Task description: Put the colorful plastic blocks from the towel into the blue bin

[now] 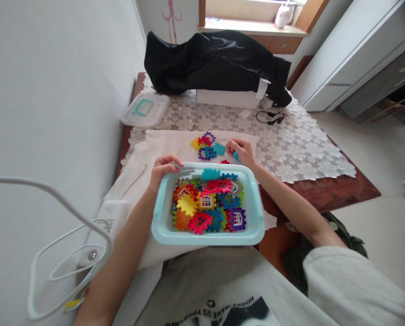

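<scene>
a light blue tray [258, 213] sits at the near edge of the surface [301, 149], just before the person's lap, resting on a white cloth [161, 145]. it is filled with interlocking plastic tiles [207, 206] in yellow, pink, orange, purple, blue and green, some with white window shapes, heaped loosely against each other. beyond the tray, on the cloth, lies a small cluster of tiles [207, 146] already out of it: yellow, purple, teal and red pieces touching one another.

the left hand [164, 168] reaches forward from the lower left with the forearm straight, its fingers curled over the far left corner of the tray, gripping the rim. the right hand [241, 151] stretches past the tray's far right corner, the wrist bent slightly inward, the fingers pinched shut on a small teal tile [235, 156] just above the cloth, right beside the cluster.

a clear lidded box [145, 110] stands at the far left of the surface, on a lace covering. behind it a black garment [216, 61] is draped over a white box [228, 98], with black earphones [270, 117] near it. a white cable [53, 226] loops at the left, by a white power strip [109, 219].
</scene>
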Demonstrator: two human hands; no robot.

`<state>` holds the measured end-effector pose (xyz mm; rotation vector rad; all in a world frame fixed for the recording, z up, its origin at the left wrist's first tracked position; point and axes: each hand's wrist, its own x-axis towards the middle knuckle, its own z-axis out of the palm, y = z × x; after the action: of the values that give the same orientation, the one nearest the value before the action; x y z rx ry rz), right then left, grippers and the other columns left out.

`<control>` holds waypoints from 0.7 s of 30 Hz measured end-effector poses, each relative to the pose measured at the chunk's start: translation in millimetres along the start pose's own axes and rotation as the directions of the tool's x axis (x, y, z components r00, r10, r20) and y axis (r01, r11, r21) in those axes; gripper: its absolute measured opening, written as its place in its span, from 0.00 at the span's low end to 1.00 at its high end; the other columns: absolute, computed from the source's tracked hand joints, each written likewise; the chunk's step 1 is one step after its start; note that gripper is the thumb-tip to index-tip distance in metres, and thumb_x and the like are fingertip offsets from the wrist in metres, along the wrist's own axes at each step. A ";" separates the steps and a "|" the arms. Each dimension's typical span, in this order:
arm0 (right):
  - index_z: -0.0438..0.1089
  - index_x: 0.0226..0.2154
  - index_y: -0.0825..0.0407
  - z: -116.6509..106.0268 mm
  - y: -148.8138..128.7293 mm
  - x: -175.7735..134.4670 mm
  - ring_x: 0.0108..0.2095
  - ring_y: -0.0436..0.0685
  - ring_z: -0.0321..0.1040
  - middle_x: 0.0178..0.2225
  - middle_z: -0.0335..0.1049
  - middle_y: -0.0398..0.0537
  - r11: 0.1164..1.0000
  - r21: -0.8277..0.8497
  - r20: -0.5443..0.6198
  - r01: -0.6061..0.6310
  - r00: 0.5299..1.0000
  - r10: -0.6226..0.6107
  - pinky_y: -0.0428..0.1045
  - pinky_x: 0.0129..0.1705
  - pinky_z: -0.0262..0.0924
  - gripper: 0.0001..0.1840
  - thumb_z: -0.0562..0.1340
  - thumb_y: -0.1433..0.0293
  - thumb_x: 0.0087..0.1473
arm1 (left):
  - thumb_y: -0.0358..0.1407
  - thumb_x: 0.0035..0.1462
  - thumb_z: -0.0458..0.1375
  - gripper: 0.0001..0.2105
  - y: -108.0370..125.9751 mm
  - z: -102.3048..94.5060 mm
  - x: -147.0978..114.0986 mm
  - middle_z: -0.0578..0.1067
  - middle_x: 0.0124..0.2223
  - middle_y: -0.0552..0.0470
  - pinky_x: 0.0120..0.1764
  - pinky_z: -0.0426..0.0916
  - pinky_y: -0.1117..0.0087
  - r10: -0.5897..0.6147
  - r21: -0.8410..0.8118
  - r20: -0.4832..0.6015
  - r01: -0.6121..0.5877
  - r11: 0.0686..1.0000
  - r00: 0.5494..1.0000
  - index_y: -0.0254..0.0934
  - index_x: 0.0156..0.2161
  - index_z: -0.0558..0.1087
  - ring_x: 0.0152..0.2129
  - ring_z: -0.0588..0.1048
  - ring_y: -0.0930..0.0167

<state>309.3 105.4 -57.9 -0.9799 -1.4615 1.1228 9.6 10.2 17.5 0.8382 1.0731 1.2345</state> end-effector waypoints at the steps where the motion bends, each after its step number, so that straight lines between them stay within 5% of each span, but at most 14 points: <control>1: 0.61 0.21 0.47 -1.1 -4.8 2.5 0.21 0.50 0.58 0.22 0.66 0.41 0.990 0.126 -0.003 -0.057 0.998 0.058 0.49 0.25 0.53 0.34 0.71 0.40 0.56 | 0.31 0.28 0.64 0.05 0.0 0.1 -0.3 0.75 0.19 0.51 0.20 0.61 0.76 -0.001 -0.001 0.000 0.001 1.000 1.000 0.34 0.19 0.80 0.16 0.69 0.75; 4: 0.56 0.25 0.45 -4.6 -21.2 9.0 0.21 0.49 0.56 0.26 0.67 0.39 0.903 0.382 0.052 -0.197 0.980 0.192 0.48 0.23 0.56 0.33 0.74 0.43 0.55 | 0.31 0.29 0.64 0.05 -0.6 -0.2 -0.4 0.75 0.19 0.50 0.20 0.61 0.76 0.012 0.005 0.005 -0.012 1.000 1.000 0.33 0.19 0.79 0.16 0.69 0.74; 7: 0.55 0.28 0.45 -5.8 -36.1 13.0 0.22 0.49 0.53 0.28 0.66 0.39 0.867 0.438 0.117 -0.237 0.972 0.206 0.48 0.24 0.57 0.30 0.73 0.47 0.58 | 0.32 0.29 0.64 0.05 -1.8 -1.4 0.4 0.74 0.19 0.50 0.20 0.60 0.76 0.025 0.020 0.014 -0.025 0.999 1.000 0.33 0.19 0.79 0.16 0.69 0.74; 12: 0.59 0.29 0.45 2.5 -62.2 14.2 0.22 0.49 0.53 0.29 0.66 0.39 0.850 0.478 0.224 -0.222 0.966 0.126 0.48 0.24 0.59 0.27 0.73 0.48 0.60 | 0.32 0.30 0.65 0.05 -2.5 -3.4 1.2 0.74 0.20 0.50 0.20 0.61 0.75 0.026 0.020 0.018 -0.027 0.999 1.000 0.33 0.20 0.80 0.17 0.69 0.74; 16: 0.64 0.30 0.47 17.1 -103.0 4.0 0.23 0.48 0.60 0.31 0.71 0.40 0.920 0.387 0.300 -0.065 0.952 -0.059 0.47 0.25 0.63 0.28 0.74 0.45 0.63 | 0.32 0.29 0.65 0.05 -2.3 -3.4 1.0 0.75 0.19 0.50 0.20 0.61 0.74 0.019 0.022 0.015 -0.019 1.000 1.000 0.34 0.19 0.80 0.16 0.69 0.73; 18: 0.72 0.35 0.49 26.6 -126.8 -4.9 0.25 0.46 0.65 0.37 0.78 0.43 0.944 0.323 0.415 0.061 0.888 -0.199 0.46 0.28 0.65 0.24 0.74 0.48 0.65 | 0.32 0.29 0.65 0.06 -2.4 -3.0 0.8 0.75 0.19 0.51 0.20 0.60 0.74 0.015 0.020 0.013 -0.015 1.000 1.000 0.35 0.19 0.81 0.16 0.69 0.73; 21: 0.81 0.45 0.50 41.7 -154.6 -17.3 0.37 0.49 0.77 0.49 0.83 0.49 0.951 0.195 0.651 0.239 0.694 -0.308 0.47 0.40 0.73 0.17 0.74 0.53 0.67 | 0.33 0.29 0.65 0.06 -2.9 -2.4 1.1 0.75 0.18 0.51 0.21 0.60 0.74 0.023 0.024 0.013 -0.024 0.999 1.000 0.35 0.20 0.81 0.16 0.69 0.73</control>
<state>267.4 45.4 85.7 -0.2368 -2.0291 1.3804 8.2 10.7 13.9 0.8781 1.0730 1.2365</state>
